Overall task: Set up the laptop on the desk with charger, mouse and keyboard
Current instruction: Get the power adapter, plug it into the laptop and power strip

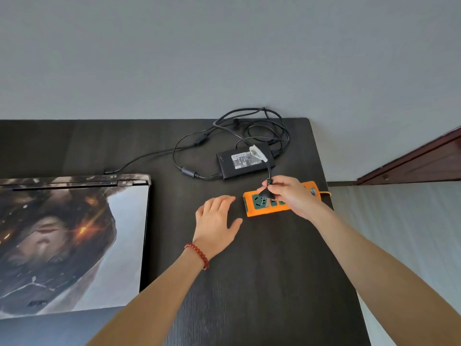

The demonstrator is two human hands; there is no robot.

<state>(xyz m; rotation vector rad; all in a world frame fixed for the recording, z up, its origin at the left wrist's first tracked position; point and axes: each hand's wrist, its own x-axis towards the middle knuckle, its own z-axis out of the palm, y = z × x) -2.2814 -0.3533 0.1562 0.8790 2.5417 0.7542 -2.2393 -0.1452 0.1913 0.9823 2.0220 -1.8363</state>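
Head view shows the right hand (287, 196) pinching the charger plug (266, 193) over the orange power strip (254, 211), left hand (215, 224) open beside it, closed laptop (72, 245) left of the strip already cabled; no mouse or keyboard is visible.

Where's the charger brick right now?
In the head view the charger brick lies label-up on the dark desk toward its far right corner, just beyond the orange power strip, with its cables looped behind it.
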